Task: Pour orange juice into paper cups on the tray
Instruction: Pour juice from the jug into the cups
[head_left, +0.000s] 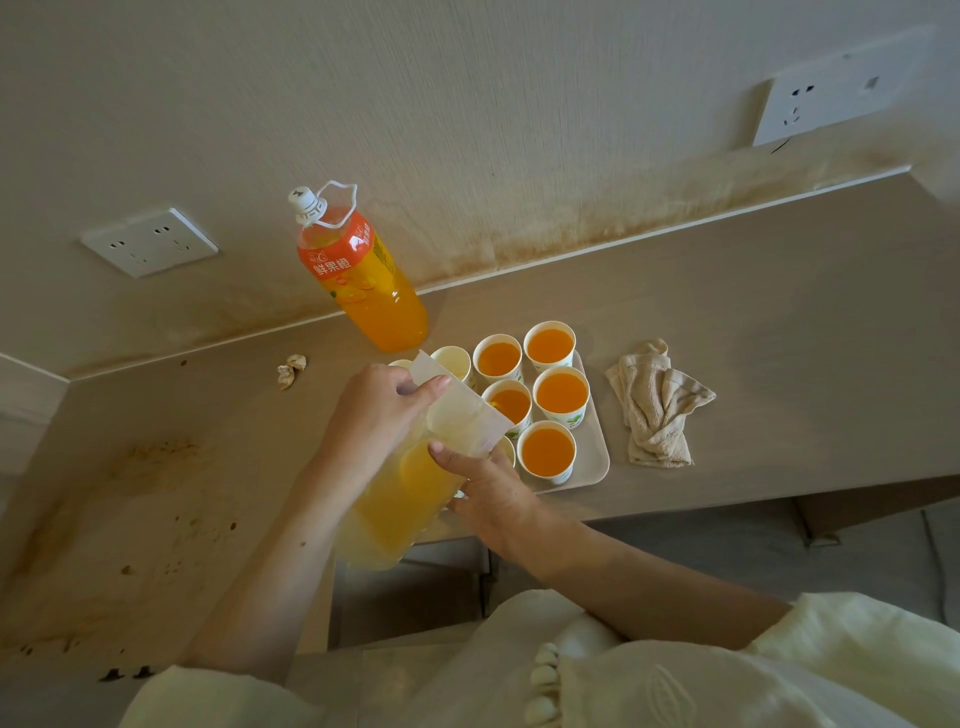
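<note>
Gripping tilted pitcher (405, 499) over paper cups (548, 452), left fingers (432, 387) clamped near its top, right fingers (448, 457) clamped lower.

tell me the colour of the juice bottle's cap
White; the cap shows best in head view.

Stained counter (779, 312) — juice bottle (363, 275), tray (597, 460), rag (657, 402), crumpled paper (291, 369) on it.

Five full paper cups (561, 392) and one empty cup (453, 364) stand on the beige tray (597, 460) at the table's (779, 312) front edge; a clear juice jug (410, 499) tilts over it.
</note>
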